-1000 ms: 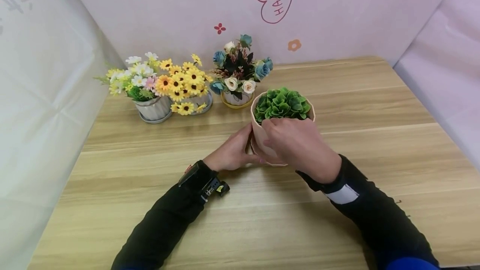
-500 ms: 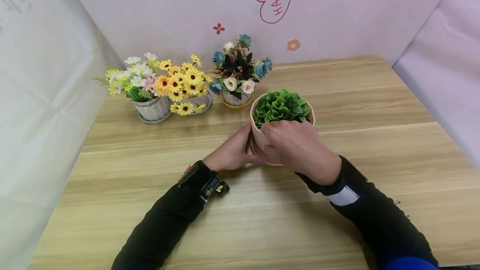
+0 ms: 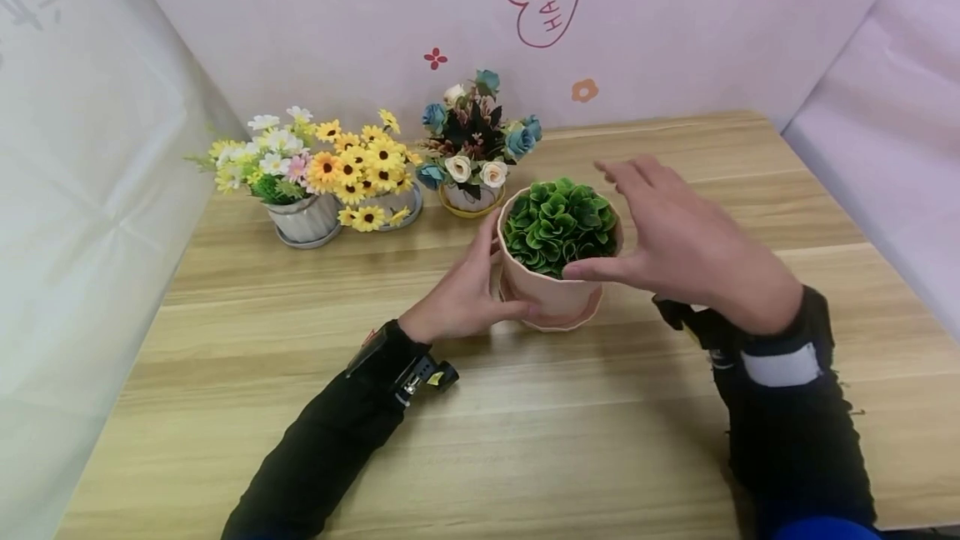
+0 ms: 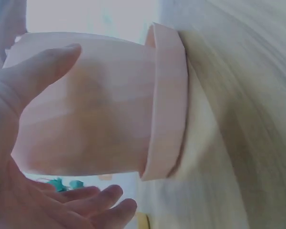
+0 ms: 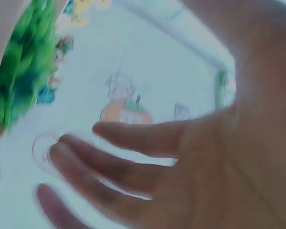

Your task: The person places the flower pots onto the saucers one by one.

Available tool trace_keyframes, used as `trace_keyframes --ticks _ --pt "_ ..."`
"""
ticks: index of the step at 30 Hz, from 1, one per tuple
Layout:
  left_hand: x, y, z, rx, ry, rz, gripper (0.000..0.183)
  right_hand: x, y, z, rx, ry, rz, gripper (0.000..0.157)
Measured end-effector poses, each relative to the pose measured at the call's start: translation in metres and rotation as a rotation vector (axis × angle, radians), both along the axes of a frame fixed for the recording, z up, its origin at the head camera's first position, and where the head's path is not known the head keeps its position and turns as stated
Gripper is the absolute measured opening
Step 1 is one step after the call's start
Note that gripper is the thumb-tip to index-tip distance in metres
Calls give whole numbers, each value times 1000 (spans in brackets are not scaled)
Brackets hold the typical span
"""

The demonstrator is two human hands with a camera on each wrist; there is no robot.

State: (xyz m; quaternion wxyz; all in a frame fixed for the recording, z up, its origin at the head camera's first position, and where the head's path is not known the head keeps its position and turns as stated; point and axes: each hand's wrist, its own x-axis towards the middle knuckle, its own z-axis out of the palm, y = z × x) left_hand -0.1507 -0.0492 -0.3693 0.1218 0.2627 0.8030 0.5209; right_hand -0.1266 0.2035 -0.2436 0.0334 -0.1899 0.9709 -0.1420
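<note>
A pale pink flowerpot (image 3: 543,294) stands upright on its matching saucer (image 4: 169,105), filled with a leafy green artificial plant (image 3: 558,227). My left hand (image 3: 461,294) lies along the pot's left side, thumb toward the front and fingers toward the back. In the left wrist view its fingers spread loosely beside the pot wall. My right hand (image 3: 690,244) hovers at the pot's right, thumb and fingers spread apart with nothing between them. Its thumb overlaps the front rim in the head view. The right wrist view shows its fingers (image 5: 133,138) extended and the green leaves off to one side.
Behind and to the left stand a pot of white and yellow flowers (image 3: 303,219), a pot of yellow daisies (image 3: 382,161) and a pot of blue and cream roses (image 3: 468,194). A printed white cloth backdrop (image 3: 660,32) rises behind the wooden table (image 3: 525,448).
My right hand has come off the pot's front rim, uncurled and moved right and up. The left hand has stayed at the pot's side, its fingers shifting slightly. The pot has stayed in place.
</note>
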Motion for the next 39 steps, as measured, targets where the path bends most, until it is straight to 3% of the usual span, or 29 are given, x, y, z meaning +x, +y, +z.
trace_keyframes --ticks 3,6,10,13,18,24,30,39 --pt "3 2 6 -9 11 32 137 -9 12 -2 -1 -97 -1 143" --pt "7 4 12 -27 46 69 139 -17 18 -6 -17 -183 19 152" --pt "9 7 20 -45 76 91 138 -28 18 -18 -140 -214 120 136" --pt "9 10 26 -56 56 93 137 -36 15 -28 -226 -223 217 117" --pt "10 15 31 -119 25 104 136 -40 12 -39 -251 -288 254 118" --pt "14 23 34 -151 13 95 138 -36 9 -41 -261 -279 226 121" --pt "15 25 34 -170 31 105 142 -35 2 -43 -292 -225 260 114" --pt "8 30 30 -158 64 102 142 -41 6 -46 -302 -208 268 107"
